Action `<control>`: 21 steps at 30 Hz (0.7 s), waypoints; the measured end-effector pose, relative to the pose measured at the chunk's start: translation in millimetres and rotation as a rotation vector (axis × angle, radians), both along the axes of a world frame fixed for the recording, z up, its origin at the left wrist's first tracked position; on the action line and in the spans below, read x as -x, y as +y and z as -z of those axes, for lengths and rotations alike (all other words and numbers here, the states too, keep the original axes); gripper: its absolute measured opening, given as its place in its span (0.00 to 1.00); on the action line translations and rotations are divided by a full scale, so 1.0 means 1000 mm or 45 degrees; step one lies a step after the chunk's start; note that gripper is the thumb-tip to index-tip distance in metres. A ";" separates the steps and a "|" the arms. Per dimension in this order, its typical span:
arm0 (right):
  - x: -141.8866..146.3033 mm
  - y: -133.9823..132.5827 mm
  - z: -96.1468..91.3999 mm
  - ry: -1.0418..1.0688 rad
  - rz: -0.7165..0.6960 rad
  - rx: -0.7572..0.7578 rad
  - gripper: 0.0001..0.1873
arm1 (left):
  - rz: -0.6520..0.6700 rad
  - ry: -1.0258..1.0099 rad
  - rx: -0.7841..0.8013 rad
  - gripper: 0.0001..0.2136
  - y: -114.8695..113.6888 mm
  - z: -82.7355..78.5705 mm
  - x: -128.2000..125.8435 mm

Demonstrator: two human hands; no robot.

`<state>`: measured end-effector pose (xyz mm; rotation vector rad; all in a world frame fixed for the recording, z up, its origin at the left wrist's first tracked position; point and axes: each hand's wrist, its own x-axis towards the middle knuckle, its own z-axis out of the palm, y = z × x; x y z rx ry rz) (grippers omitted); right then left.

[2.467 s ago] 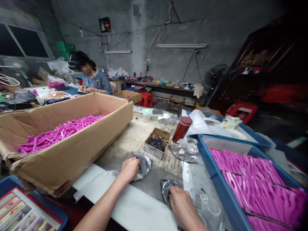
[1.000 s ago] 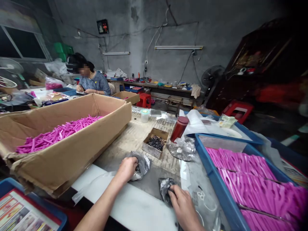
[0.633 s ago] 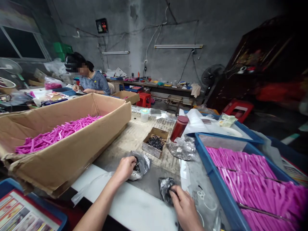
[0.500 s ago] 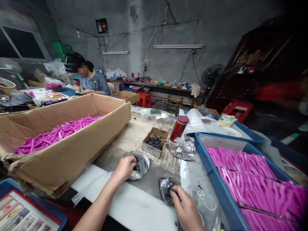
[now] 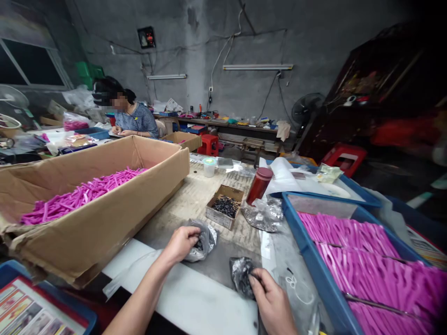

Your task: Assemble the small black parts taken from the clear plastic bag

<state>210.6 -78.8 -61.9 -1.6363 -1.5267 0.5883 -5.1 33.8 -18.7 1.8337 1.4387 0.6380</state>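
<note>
My left hand (image 5: 184, 242) reaches into the mouth of a crumpled clear plastic bag (image 5: 210, 238) with small black pieces inside. Its fingers are pinched together, and whatever they hold is too small to make out. At the edge of a dark, shiny plastic bag (image 5: 240, 275) is my right hand (image 5: 268, 291), thumb and forefinger closed together; what lies between them is hidden. Beyond both hands stands a small cardboard box (image 5: 223, 219) full of small black parts.
On the left is a large carton (image 5: 104, 223) of pink strips (image 5: 87, 190). A blue tray (image 5: 314, 274) with rows of pink pieces (image 5: 363, 251) stands right. Behind the small box are a dark red canister (image 5: 259, 186) and a lidded tub (image 5: 209, 167). Another person (image 5: 136, 118) sits across the room.
The fingers of my left hand have shifted slightly at the clear bag. My right hand has moved a little, its fingertips now at the dark bag's right edge.
</note>
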 end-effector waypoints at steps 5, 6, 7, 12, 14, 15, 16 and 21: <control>0.004 0.001 -0.004 0.413 0.018 0.023 0.08 | 0.026 -0.166 0.139 0.13 -0.009 -0.009 -0.015; 0.005 0.002 -0.005 0.500 0.021 0.033 0.09 | 0.023 -0.214 0.179 0.12 -0.012 -0.011 -0.019; 0.006 0.002 -0.007 0.583 0.023 0.040 0.09 | 0.021 -0.281 0.234 0.12 -0.015 -0.013 -0.022; 0.013 0.001 -0.021 0.897 0.029 0.044 0.10 | 0.039 -0.651 0.477 0.09 -0.026 -0.016 -0.038; 0.015 0.001 -0.026 0.976 0.040 0.051 0.10 | 0.080 -0.720 0.496 0.09 -0.030 -0.014 -0.043; 0.016 0.001 -0.027 1.010 0.044 0.057 0.10 | 0.100 -0.739 0.507 0.08 -0.032 -0.012 -0.046; 0.017 0.000 -0.027 1.043 0.046 0.065 0.10 | 0.113 -0.747 0.516 0.08 -0.033 -0.011 -0.049; 0.017 -0.001 -0.017 1.176 0.022 0.098 0.09 | 0.083 -0.667 0.516 0.03 -0.043 -0.007 -0.063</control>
